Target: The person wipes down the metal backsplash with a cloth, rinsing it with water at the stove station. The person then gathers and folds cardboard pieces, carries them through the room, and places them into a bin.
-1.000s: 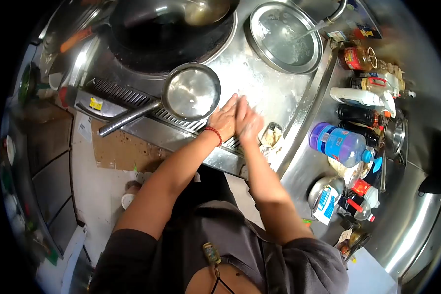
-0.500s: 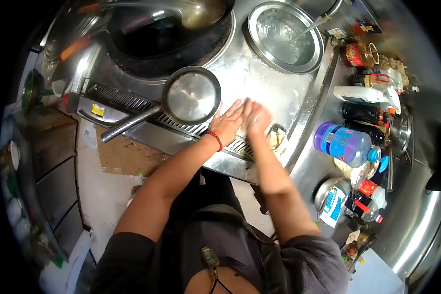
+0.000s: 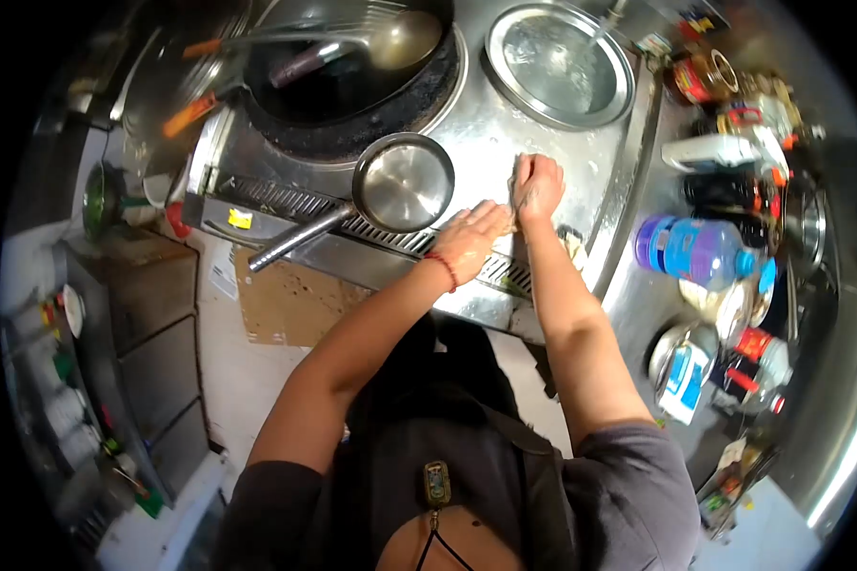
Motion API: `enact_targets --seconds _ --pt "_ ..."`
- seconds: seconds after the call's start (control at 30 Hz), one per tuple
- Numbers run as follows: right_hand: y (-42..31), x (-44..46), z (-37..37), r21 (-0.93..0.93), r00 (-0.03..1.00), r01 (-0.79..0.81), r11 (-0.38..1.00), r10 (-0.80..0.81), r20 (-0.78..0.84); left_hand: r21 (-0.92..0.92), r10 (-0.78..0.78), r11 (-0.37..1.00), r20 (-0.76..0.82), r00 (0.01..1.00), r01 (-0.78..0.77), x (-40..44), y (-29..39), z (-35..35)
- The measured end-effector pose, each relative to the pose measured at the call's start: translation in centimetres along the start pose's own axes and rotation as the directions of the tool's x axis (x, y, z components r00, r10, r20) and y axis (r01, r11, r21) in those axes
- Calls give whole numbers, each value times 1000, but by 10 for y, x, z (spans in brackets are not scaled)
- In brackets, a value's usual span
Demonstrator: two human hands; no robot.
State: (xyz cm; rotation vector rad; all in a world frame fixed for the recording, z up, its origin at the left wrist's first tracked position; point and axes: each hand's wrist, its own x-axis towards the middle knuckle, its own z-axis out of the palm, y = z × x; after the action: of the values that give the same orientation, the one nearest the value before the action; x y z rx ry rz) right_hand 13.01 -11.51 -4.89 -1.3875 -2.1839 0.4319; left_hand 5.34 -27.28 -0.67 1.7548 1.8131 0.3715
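Observation:
My left hand (image 3: pixel 471 240), with a red bead bracelet at the wrist, lies palm down on the wet steel counter (image 3: pixel 476 119), its fingers stretched out. Just right of it, my right hand (image 3: pixel 540 188) is curled, its fingers bent together. A small pale patch of something shows between the two hands; what it is I cannot make out. A steel saucepan (image 3: pixel 404 183) sits beside my left hand, its handle pointing to the lower left. To the right of my wrists, a crumpled pale cloth-like item (image 3: pixel 575 249) lies near the counter's edge.
A large black wok (image 3: pixel 343 90) with a ladle (image 3: pixel 405 40) is at the upper left. Water runs into a steel basin (image 3: pixel 562 67) at the top. Bottles, including a large blue-purple one (image 3: pixel 686 249), and a small bowl (image 3: pixel 671 357) line the right. A slotted drain runs along the front.
The view has shifted, so the counter items appear farther right. My right hand, blurred and close against my left before, is now clearer, curled and a little farther forward. My left hand remains flat.

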Motion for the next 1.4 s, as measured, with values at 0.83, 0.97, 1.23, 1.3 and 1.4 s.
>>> enact_targets --seconds 0.83,0.97,1.23,1.3,1.4 --pt "-34 -44 22 -213 940 128 969 -50 338 96 -390 917 9 921 387 -114 -59 -124" --pt "-32 -43 19 -97 966 258 961 -256 31 -13 -421 907 -70 904 421 -103 -49 -121" --pt "-10 -46 -33 178 990 -67 982 43 136 -606 -483 599 247 840 523 -111 -77 -100" --pt "10 -72 -15 123 982 189 974 -187 -28 -684 -444 540 262 857 490 -107 -86 -89" --pt "14 -50 -16 326 996 8 945 -35 78 -646 -448 533 333 830 547 -97 -98 -83"
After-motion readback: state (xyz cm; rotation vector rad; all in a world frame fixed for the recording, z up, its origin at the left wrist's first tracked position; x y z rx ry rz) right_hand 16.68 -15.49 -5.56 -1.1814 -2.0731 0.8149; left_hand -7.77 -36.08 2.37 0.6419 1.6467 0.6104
